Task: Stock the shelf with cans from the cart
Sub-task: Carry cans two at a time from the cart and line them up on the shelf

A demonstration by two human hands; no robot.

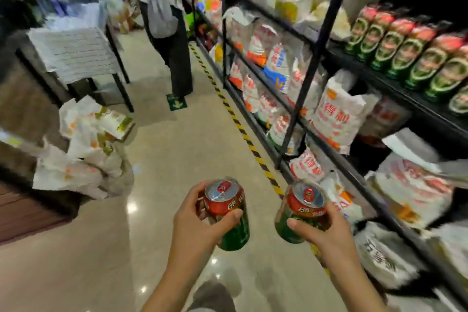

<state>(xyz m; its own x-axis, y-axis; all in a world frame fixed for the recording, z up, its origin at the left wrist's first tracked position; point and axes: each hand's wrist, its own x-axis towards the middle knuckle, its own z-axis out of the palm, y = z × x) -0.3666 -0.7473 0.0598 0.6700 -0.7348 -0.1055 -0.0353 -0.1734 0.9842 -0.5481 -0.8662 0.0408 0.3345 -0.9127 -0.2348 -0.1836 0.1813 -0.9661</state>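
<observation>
The left hand (pixel 195 220) grips a can (pixel 229 213), with the thumb curled across its front and the fingers wrapped round the far side. The right hand (pixel 321 230) grips a second can (pixel 301 213) the same way, thumb on the front. Both cans are red at the top and green lower down, with shiny lids and red tabs facing up. They are held over the floor (pixel 177 159), near each other but not touching, and each one leans a little. The shelf (pixel 395 86) stands on the right, a black rack with many levels. On one of its upper levels a row of cans (pixel 415 58) of the same kind stands packed side by side. The levels below and further along hold white bags (pixel 336 119) with red writing. A yellow and black stripe (pixel 240 126) runs along the floor beside the rack. On the left sits a pile of white sacks (pixel 88 144) on the floor, next to a table (pixel 76 56). Further down the aisle a person (pixel 167 23) in dark trousers stands by the rack. The picture is blurry.
</observation>
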